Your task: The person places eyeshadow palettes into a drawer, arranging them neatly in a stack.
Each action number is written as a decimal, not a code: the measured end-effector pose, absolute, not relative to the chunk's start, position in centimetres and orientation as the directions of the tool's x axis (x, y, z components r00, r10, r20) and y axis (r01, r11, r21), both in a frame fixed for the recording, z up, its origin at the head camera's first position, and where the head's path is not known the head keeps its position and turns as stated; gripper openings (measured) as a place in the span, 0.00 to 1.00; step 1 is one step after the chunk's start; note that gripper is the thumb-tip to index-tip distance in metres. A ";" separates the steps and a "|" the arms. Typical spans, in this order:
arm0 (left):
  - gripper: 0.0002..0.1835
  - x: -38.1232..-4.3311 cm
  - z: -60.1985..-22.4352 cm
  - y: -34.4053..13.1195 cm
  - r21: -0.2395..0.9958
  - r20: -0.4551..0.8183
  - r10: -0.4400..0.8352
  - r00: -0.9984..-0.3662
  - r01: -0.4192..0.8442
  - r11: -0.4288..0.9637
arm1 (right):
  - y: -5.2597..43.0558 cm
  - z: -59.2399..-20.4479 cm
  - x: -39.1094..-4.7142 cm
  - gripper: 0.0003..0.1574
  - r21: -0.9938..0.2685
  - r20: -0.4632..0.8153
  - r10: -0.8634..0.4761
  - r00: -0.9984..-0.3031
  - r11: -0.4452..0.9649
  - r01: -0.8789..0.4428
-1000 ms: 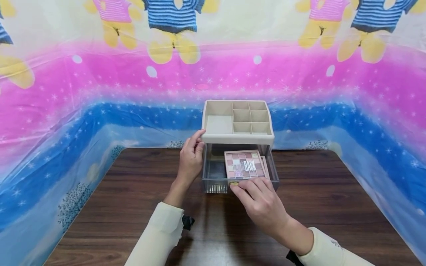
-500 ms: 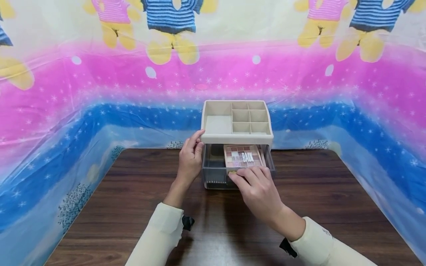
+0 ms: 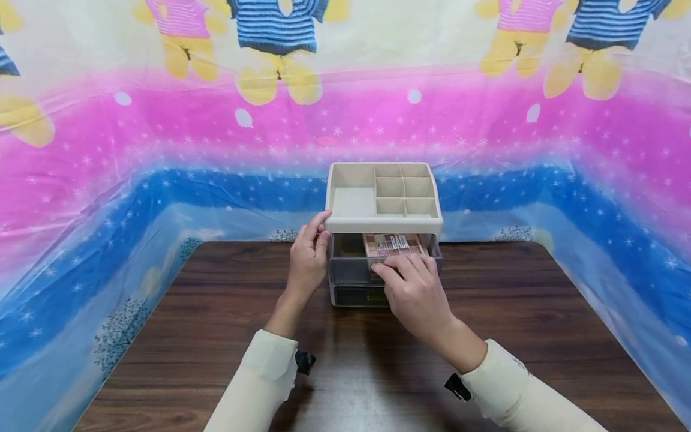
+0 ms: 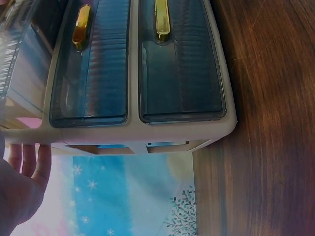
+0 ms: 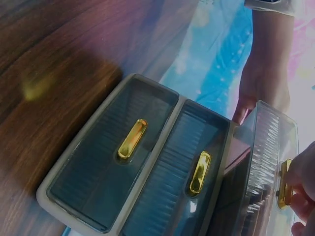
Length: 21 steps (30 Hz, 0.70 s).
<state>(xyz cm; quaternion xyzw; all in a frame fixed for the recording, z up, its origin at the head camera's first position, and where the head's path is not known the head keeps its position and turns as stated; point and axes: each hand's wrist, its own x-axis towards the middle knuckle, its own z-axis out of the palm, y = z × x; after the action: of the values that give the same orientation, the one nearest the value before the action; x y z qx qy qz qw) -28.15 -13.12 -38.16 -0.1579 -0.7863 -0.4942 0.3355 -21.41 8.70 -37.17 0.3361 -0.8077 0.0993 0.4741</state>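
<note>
A cream desktop organizer (image 3: 384, 225) with smoky clear drawers stands on the table. Its top drawer (image 3: 349, 271) is partly out, and a pink eyeshadow palette (image 3: 396, 243) lies inside under the overhanging top. My right hand (image 3: 418, 294) pinches that drawer's gold handle (image 5: 284, 184), seen best in the right wrist view. Against the organizer's left side rests my left hand (image 3: 309, 259), its fingers (image 4: 43, 164) touching the casing. Two lower drawers with gold handles (image 4: 162, 19) are closed in the left wrist view. My right hand hides part of the drawer front.
The organizer's open top holds one large compartment (image 3: 353, 203) and several small ones (image 3: 418, 188). Around it spreads the dark wooden table (image 3: 227, 336). A printed cloth (image 3: 243, 204) hangs behind the table and along its sides.
The top drawer has slid back toward the organizer, pushed by my right hand on its handle. More of the palette is now covered and a lower drawer shows. My left hand has stayed put.
</note>
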 end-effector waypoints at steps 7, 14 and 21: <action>0.19 -28.4 -38.1 -13.3 0.662 0.696 -0.095 -0.712 0.585 0.468 | 8.6 -37.3 -21.8 0.14 0.199 0.833 -0.465 -0.301 0.759 -0.620; 0.19 -28.3 -38.3 -13.4 0.681 0.668 -0.078 -0.740 0.566 0.465 | 8.8 -38.1 -22.0 0.12 0.178 0.859 -0.430 -0.279 0.760 -0.625; 0.20 -27.9 -37.4 -14.2 0.718 0.616 -0.053 -0.786 0.533 0.448 | 9.4 -38.0 -21.9 0.13 0.162 0.895 -0.397 -0.203 0.715 -0.680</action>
<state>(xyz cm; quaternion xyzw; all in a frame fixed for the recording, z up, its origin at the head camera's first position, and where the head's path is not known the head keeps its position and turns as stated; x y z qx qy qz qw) -27.85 -14.18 -37.36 -0.1499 -0.7998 -0.5033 0.2909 -21.86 9.36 -37.99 0.3527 -0.7637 0.1354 0.5235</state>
